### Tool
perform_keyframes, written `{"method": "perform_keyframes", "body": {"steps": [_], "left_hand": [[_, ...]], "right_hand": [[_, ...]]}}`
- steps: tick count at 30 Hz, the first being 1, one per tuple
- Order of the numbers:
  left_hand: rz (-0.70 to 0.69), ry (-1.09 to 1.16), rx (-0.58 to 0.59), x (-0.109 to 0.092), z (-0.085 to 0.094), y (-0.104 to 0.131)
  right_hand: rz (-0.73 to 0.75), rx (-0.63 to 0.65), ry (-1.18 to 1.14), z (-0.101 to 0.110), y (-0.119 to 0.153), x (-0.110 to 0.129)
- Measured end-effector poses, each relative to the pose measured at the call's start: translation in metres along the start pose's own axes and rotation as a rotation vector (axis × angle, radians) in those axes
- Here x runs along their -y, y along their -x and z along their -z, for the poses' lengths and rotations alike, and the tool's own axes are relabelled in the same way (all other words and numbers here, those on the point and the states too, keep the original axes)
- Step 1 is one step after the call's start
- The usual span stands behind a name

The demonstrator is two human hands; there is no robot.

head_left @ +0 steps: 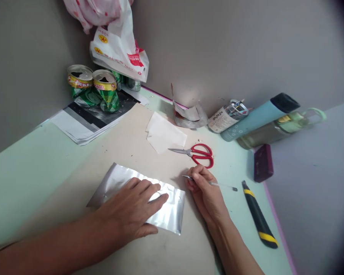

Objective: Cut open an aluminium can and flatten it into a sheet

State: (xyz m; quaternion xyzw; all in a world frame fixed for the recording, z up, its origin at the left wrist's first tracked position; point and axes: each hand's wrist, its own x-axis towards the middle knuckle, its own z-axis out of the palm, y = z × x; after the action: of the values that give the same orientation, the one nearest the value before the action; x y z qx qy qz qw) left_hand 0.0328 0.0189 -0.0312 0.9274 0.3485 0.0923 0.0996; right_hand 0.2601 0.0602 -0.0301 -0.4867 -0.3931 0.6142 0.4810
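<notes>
My left hand (137, 208) lies flat with its fingers stretched over a shiny silver metal sheet (170, 208), pressing it on the beige board (126, 151). Part of the sheet is hidden under the palm. To the right of the sheet, my right hand (205, 191) is closed around a slim pen (223, 186) with a clear barrel. The pen's tip points left and stays off the metal. Just beyond this hand lie red-handled scissors (202, 152), their blades pointing left over the edge of some cut white paper pieces (163, 133).
Crushed green cans (106, 93) stand on stacked papers (83, 130) at the back left, by a plastic bag (119, 53). Along the back right are a pen holder (222, 118), a blue bottle (255, 118) and a green-lidded bottle (275, 131). A maroon box (263, 163) and black-yellow utility knife (259, 217) lie right.
</notes>
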Motion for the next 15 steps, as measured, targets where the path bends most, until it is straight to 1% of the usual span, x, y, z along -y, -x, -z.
{"method": "perform_keyframes", "body": {"steps": [2,5,7,10,12,15], "left_hand": [[-0.017,0.013,-0.023,-0.003,-0.002,0.002],[-0.032,0.008,-0.063,-0.007,-0.006,0.003],[-0.04,0.002,-0.081,-0.007,-0.008,0.003],[-0.06,0.013,-0.082,-0.004,-0.01,0.003],[-0.068,0.031,-0.079,-0.002,-0.011,0.003],[-0.045,0.072,-0.059,-0.001,-0.011,0.003]], "right_hand": [[-0.03,0.008,0.016,-0.003,0.004,0.0],[-0.072,0.069,0.124,-0.001,0.012,0.003],[-0.049,0.105,0.223,0.002,0.015,0.006],[0.025,0.112,0.316,0.006,0.017,0.008],[0.04,0.106,0.337,0.004,0.018,0.006],[0.05,0.118,0.399,-0.004,0.019,0.0]]}}
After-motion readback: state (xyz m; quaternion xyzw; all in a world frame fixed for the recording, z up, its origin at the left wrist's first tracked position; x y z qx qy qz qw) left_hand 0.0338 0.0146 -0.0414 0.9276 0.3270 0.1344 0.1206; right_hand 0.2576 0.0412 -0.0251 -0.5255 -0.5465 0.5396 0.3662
